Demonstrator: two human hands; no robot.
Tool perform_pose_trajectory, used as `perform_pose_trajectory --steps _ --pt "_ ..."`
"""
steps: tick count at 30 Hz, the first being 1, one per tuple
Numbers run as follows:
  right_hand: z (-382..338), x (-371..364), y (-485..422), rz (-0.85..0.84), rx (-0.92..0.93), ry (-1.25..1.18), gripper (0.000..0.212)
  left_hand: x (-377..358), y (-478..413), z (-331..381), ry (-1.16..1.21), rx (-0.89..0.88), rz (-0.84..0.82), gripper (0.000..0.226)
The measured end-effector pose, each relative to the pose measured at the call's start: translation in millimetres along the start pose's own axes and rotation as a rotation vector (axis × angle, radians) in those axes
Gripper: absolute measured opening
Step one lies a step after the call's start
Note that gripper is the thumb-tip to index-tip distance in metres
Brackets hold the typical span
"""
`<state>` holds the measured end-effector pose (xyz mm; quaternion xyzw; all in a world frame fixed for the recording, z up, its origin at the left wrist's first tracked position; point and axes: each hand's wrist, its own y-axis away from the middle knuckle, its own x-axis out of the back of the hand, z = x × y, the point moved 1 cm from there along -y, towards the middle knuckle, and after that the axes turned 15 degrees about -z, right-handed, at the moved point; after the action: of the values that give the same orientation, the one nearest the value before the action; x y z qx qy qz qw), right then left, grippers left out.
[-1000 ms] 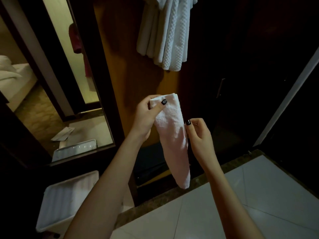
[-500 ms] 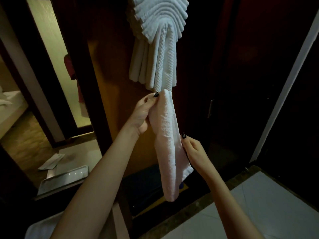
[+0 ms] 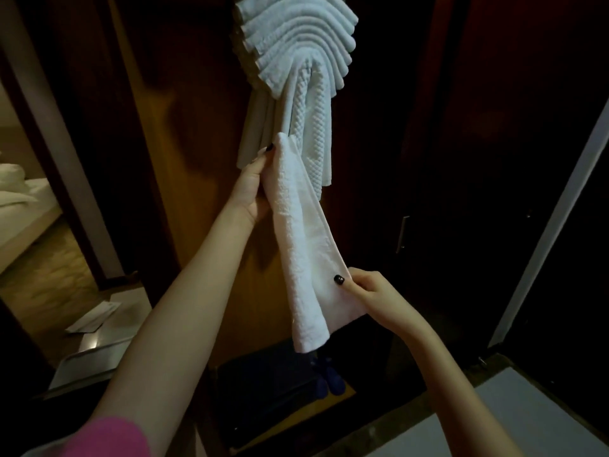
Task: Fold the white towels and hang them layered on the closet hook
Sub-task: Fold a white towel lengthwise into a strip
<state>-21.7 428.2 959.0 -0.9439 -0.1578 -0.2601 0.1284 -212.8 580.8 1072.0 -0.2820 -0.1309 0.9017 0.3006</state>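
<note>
L hand (image 3: 252, 188) grips 1 towel (image 3: 303, 245) top, R hand (image 3: 372, 295) pinches btm; ~8 hung towels (image 3: 296, 37).

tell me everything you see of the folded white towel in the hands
The folded white terry towel is a long narrow strip, nubbly and soft-looking, with a smoother flap along its right side. It hangs tilted, top toward the left, bottom end free. The left hand grips its upper end; the right hand pinches the flap's edge near the bottom. Its top overlaps in view the layered white towels hanging above; contact cannot be told.
</note>
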Motion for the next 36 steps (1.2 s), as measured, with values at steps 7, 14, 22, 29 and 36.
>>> perform_pose_trajectory --steps 7,14,22,29,36 --pt "34 50 -22 0.149 0.101 -0.102 0.032 17 -43 -3 -0.147 -0.105 0.101 0.021" --pt "53 74 -37 0.068 0.115 -0.031 0.025 24 -60 -16 -0.151 -0.142 0.206 0.015" --pt "80 100 -38 0.207 0.326 -0.023 0.044 15 -73 -26 -0.280 -0.195 0.409 0.009" --pt "97 99 -46 -0.062 0.150 0.222 0.034 -3 -77 -28 -0.378 -0.245 0.600 0.017" --pt "85 71 -65 -0.184 -0.083 0.245 0.087 -29 -76 -38 -0.331 -0.310 0.708 0.039"
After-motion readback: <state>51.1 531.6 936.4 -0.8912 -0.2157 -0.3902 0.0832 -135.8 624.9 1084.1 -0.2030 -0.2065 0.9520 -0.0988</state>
